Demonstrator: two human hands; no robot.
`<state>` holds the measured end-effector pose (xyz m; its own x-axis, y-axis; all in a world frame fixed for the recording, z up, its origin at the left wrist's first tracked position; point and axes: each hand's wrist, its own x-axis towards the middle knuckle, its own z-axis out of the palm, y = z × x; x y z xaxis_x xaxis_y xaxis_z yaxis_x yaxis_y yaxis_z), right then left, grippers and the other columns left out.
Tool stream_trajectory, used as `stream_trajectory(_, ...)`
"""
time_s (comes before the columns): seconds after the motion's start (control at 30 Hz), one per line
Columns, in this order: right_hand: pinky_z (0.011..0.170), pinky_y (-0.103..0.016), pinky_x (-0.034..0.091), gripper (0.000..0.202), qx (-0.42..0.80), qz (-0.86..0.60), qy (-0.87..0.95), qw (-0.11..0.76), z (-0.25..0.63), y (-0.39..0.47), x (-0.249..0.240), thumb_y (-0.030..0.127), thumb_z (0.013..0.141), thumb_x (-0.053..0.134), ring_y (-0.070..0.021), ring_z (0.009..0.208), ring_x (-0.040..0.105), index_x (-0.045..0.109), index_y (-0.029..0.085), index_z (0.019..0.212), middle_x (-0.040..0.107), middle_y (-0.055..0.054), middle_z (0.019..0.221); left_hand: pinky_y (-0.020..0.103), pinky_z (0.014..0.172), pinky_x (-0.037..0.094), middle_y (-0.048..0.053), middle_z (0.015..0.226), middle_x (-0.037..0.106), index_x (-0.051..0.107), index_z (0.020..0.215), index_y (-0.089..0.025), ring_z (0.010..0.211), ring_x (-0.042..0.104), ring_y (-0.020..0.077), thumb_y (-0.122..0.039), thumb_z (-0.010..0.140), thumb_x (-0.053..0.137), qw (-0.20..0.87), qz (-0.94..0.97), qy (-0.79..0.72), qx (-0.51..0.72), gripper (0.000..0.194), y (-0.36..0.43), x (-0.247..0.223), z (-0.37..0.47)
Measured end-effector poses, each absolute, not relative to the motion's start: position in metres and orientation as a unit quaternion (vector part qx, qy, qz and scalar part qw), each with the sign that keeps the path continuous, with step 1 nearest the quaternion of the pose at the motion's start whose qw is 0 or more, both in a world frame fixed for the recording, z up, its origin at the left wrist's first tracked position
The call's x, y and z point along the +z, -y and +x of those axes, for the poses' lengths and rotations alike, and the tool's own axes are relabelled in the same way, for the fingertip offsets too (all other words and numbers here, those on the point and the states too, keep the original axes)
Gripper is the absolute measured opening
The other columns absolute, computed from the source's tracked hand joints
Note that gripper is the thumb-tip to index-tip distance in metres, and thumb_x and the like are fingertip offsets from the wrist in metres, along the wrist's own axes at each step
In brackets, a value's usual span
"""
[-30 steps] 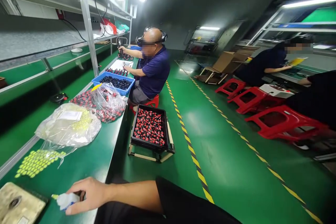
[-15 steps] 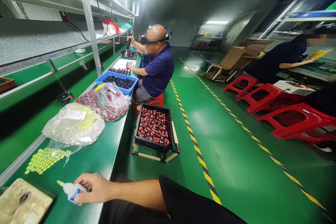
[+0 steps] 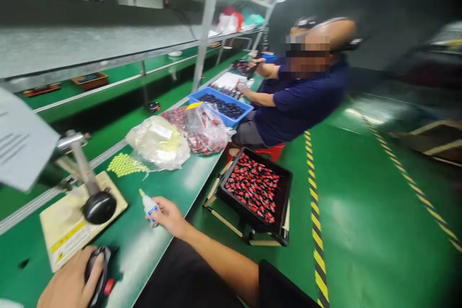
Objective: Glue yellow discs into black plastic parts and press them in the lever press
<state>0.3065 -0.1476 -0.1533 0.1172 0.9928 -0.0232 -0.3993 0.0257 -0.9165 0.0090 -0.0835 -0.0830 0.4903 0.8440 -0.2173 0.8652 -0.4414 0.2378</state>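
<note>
In my right hand point(image 3: 169, 216), closed round its body, is a small white glue bottle point(image 3: 151, 209) with a blue label and a yellowish nozzle tilted up to the left. At the lower left my left hand point(image 3: 74, 276) grips a rounded black device with a red knob point(image 3: 98, 274), just over the bench; its kind is unclear. A cream-coloured hand press point(image 3: 67, 216) with a black round handle stands beyond my left hand. Past the glue bottle, yellow-green small pieces point(image 3: 126, 164) lie in rows on the green bench point(image 3: 180, 183).
A clear bag with yellow-green pieces point(image 3: 159, 144), a bag of red-and-black parts point(image 3: 205, 130) and a blue tray point(image 3: 202, 94) of black parts line the bench. A black crate point(image 3: 285, 187) of red-and-black parts stands beside it. Farther along sits a co-worker point(image 3: 306, 101).
My view has swung left, bringing the press and my left hand with the black device into sight. The right hand keeps hold of the glue bottle.
</note>
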Motion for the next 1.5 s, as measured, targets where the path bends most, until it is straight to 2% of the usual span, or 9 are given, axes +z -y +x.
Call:
stream_trajectory(0.07,0.068,-0.027,0.054,0.071,0.565,-0.412,0.358,0.619,0.309,0.149,-0.151,0.072,0.080,0.083,-0.0132,0.075,0.069,0.063,0.020,0.123,0.076,-0.005,0.096,0.046,0.094,0.061,0.010,0.125,0.081,0.074,0.118,-0.026,0.111,0.078,0.0336,-0.060,0.106,0.029,0.164,0.826,-0.534,-0.071,0.058,0.090,-0.072,0.012)
stream_trajectory(0.13,0.072,-0.029,0.055,0.066,0.563,-0.413,0.354,0.622,0.310,0.151,-0.149,0.068,0.083,0.082,-0.0148,0.080,0.072,0.063,0.020,0.123,0.077,-0.006,0.099,0.048,0.103,0.058,0.013,0.133,0.078,0.072,0.126,-0.023,0.119,0.075,0.0344,-0.061,0.107,0.031,0.188,0.832,-0.518,-0.057,0.059,0.090,-0.061,0.014)
stream_trajectory(0.27,0.073,-0.030,0.055,0.061,0.562,-0.420,0.338,0.628,0.311,0.157,-0.145,0.062,0.084,0.083,-0.0149,0.076,0.070,0.063,0.020,0.124,0.075,-0.004,0.093,0.042,0.111,0.056,0.010,0.142,0.073,0.068,0.139,-0.024,0.128,0.071,0.0310,-0.066,0.102,0.048,0.289,0.835,-0.469,-0.003,0.059,0.081,-0.048,0.005)
stream_trajectory(0.47,0.064,-0.026,0.048,0.052,0.559,-0.431,0.286,0.648,0.315,0.162,-0.140,0.055,0.090,0.077,-0.0123,0.067,0.057,0.055,0.024,0.126,0.064,0.004,0.079,0.036,0.104,0.056,0.008,0.132,0.078,0.075,0.124,-0.024,0.120,0.073,0.0302,-0.066,0.100,0.055,0.358,0.813,-0.460,0.011,0.053,0.073,-0.049,-0.006)
stream_trajectory(0.6,0.065,-0.029,0.050,0.051,0.557,-0.443,0.275,0.646,0.322,0.162,-0.138,0.060,0.090,0.073,-0.0152,0.070,0.058,0.055,0.025,0.122,0.061,0.003,0.078,0.035,0.105,0.057,0.007,0.131,0.078,0.076,0.127,-0.025,0.119,0.073,0.0296,-0.067,0.097,0.059,0.404,0.792,-0.457,0.041,0.054,0.071,-0.063,-0.013)
stream_trajectory(0.83,0.077,-0.036,0.058,0.059,0.540,-0.480,0.276,0.634,0.328,0.165,-0.142,0.059,0.083,0.084,-0.0190,0.081,0.066,0.057,0.029,0.126,0.068,0.000,0.088,0.032,0.091,0.065,0.010,0.129,0.079,0.074,0.135,-0.023,0.109,0.078,0.0299,-0.066,0.091,0.067,0.543,0.722,-0.425,0.051,0.062,0.071,-0.077,-0.022)
stream_trajectory(1.07,0.093,-0.047,0.062,0.057,0.530,-0.488,0.275,0.637,0.332,0.170,-0.156,0.058,0.082,0.085,-0.0262,0.104,0.072,0.063,0.026,0.124,0.074,-0.008,0.104,0.033,0.092,0.066,0.009,0.129,0.079,0.073,0.138,-0.025,0.109,0.078,0.0285,-0.064,0.094,0.066,0.569,0.705,-0.420,0.055,0.059,0.078,-0.088,-0.019)
stream_trajectory(1.27,0.093,-0.052,0.062,0.051,0.564,-0.469,0.268,0.625,0.338,0.172,-0.160,0.059,0.085,0.080,-0.0252,0.093,0.072,0.063,0.028,0.121,0.073,-0.006,0.101,0.031,0.093,0.066,0.008,0.130,0.079,0.071,0.139,-0.027,0.110,0.078,0.0276,-0.061,0.096,0.067,0.576,0.701,-0.417,0.055,0.055,0.079,-0.093,-0.021)
stream_trajectory(1.5,0.089,-0.052,0.061,0.051,0.526,-0.521,0.314,0.594,0.336,0.174,-0.160,0.062,0.081,0.083,-0.0251,0.089,0.069,0.065,0.028,0.115,0.071,-0.008,0.100,0.032,0.089,0.067,0.007,0.127,0.080,0.074,0.136,-0.028,0.107,0.079,0.0280,-0.060,0.096,0.066,0.558,0.713,-0.420,0.062,0.052,0.080,-0.090,-0.019)
